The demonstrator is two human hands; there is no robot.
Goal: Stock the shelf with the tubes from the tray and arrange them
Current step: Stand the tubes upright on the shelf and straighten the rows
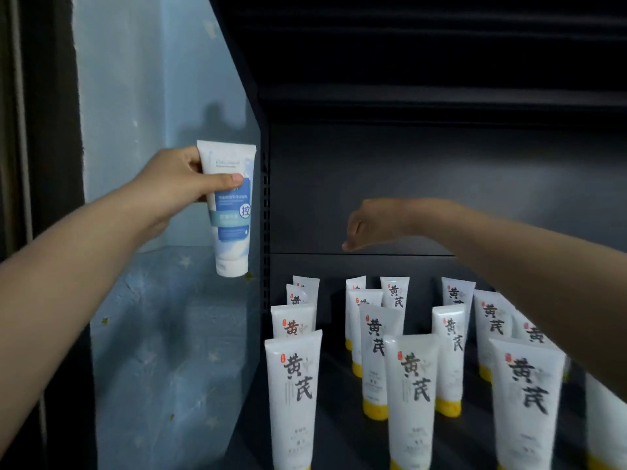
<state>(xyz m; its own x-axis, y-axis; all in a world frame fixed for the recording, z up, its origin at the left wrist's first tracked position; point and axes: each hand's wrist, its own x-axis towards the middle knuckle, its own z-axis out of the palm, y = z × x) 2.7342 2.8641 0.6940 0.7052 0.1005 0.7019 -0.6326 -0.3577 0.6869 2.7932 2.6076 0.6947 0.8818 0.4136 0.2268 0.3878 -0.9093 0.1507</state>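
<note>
Left hands: the left hand (176, 178) grips a blue-and-white tube (230, 212), with the thumb across its front and the fingers curled behind.
Held tube: upright with its cap at the bottom, in the air to the left of the shelf's side edge, in front of the blue wall (142, 96) and touching nothing else.
Right hands: the right hand (373, 225) hovers inside the shelf above the back rows. Its fingers hang down loosely and hold nothing, and it is slightly blurred.
Shelf: a dark shelf (339, 418) with a dark back panel.
Shelf contents: white tubes with yellow caps (412, 398) stand on their caps in several rows running front to back. Each has large dark characters on its front.
Row spacing: the tubes within a row stand close behind one another, with bare board between the rows.
</note>
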